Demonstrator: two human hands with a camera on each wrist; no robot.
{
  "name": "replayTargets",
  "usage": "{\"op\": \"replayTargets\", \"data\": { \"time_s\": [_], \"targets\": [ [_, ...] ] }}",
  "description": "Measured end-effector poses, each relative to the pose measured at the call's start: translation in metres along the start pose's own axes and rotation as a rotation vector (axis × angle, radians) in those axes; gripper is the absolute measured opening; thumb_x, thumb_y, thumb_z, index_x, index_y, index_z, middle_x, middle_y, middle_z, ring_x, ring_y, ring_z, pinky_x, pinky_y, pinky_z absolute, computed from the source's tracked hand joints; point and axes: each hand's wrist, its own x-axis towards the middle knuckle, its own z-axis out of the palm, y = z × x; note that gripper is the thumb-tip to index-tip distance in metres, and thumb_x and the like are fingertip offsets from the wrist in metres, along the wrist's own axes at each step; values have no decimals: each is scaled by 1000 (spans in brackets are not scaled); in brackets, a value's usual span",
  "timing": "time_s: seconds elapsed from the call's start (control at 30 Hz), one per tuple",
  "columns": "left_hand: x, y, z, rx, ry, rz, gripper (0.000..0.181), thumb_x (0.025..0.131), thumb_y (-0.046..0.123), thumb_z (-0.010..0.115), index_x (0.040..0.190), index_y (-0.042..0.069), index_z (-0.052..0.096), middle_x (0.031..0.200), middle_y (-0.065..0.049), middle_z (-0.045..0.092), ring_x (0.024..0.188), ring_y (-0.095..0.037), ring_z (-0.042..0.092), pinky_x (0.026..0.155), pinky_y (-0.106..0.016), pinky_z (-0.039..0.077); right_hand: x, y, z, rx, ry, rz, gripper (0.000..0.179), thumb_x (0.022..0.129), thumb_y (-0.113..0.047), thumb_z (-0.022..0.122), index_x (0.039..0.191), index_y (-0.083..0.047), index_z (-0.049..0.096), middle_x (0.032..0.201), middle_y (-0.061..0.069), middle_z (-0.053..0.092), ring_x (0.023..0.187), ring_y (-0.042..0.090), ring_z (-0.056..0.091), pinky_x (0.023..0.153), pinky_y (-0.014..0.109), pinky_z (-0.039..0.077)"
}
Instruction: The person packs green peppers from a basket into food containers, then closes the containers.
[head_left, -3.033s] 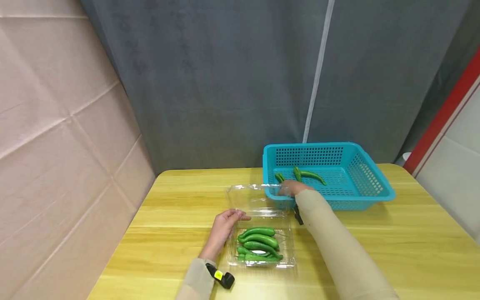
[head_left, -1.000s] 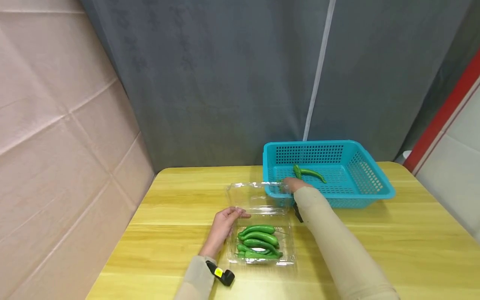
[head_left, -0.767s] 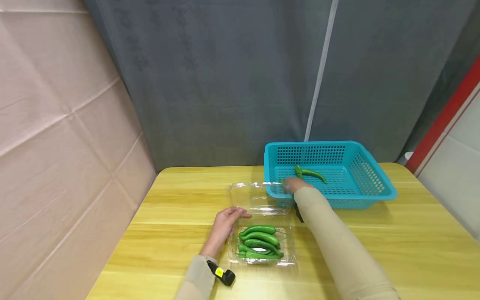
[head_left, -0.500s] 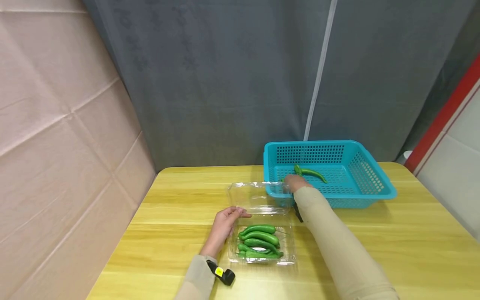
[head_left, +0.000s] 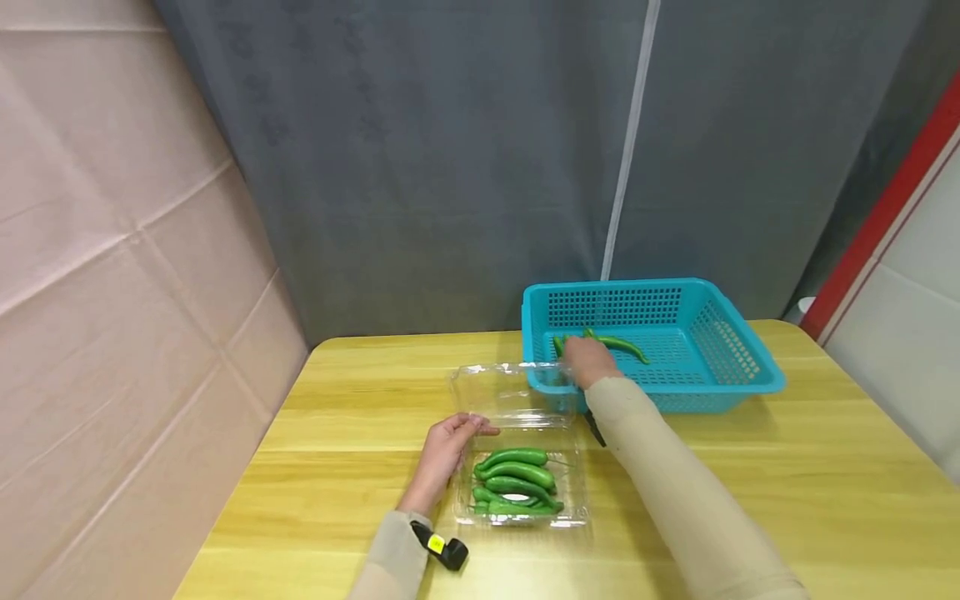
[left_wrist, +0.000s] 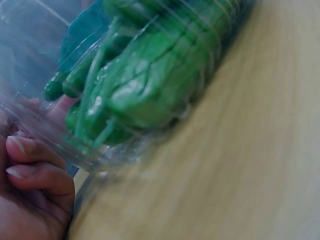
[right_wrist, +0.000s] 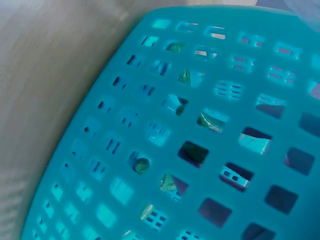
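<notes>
In the head view, my left hand (head_left: pixel 444 450) pinches the left edge of a clear plastic clamshell box (head_left: pixel 459 500) near its hinge. The lid (head_left: pixel 498 383) stands raised at the back. Several green chili peppers (head_left: pixel 522 473) lie side by side in the box's base; the left wrist view shows them close through its wall. My right hand (head_left: pixel 590 360) is inside the blue basket at its front left, gripping a green chili pepper (head_left: pixel 558 347) that pokes out left of the fingers. The fingertips are hidden. Another curved pepper (head_left: pixel 628 347) lies just beyond the hand.
The blue perforated basket (head_left: pixel 697 389) stands at the back right of the wooden table (head_left: pixel 375 400), its front left corner behind the raised lid. A grey curtain (head_left: pixel 435 167) hangs behind. In the right wrist view, the basket's wall (right_wrist: pixel 240 195) fills most of the picture.
The right hand has been down among the peppers in the basket and now sits slightly higher, with green showing at its left. The left hand and the box have stayed put.
</notes>
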Motion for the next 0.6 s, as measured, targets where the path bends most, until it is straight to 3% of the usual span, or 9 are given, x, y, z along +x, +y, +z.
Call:
{"op": "replayTargets", "data": {
  "time_s": [0.1, 0.3, 0.43, 0.6],
  "targets": [
    [-1, -1, 0, -3, 5, -1, 37, 86, 44, 53, 103, 12, 63, 95, 0, 68, 35, -6, 28, 29, -23, 24, 0, -2, -1, 3, 26, 7, 21, 89, -21, 56, 81, -2, 64, 73, 9, 60, 63, 22, 55, 60, 38, 48],
    [0, -3, 0, 2, 11, 8, 37, 86, 44, 53, 102, 12, 63, 94, 0, 68, 35, -7, 27, 30, -23, 24, 0, -4, -5, 55, 47, 61, 33, 90, -25, 53, 62, -8, 54, 58, 7, 51, 51, 19, 47, 46, 31, 40],
    [-1, 1, 0, -4, 2, 3, 36, 87, 42, 52, 103, 11, 63, 95, -1, 68, 35, -7, 28, 30, -23, 24, 0, -2, -10, 64, 104, 36, 39, 90, -28, 52, 56, -10, 51, 55, 6, 48, 47, 19, 44, 42, 30, 37],
    [-2, 5, -1, -21, -20, -17, 36, 89, 37, 52, 107, 7, 61, 97, -2, 67, 35, -6, 29, 30, -23, 25, -4, 3, -18, 55, 234, -52, 46, 89, -28, 53, 47, -12, 44, 51, 6, 43, 44, 19, 41, 42, 31, 35]
  ]
}}
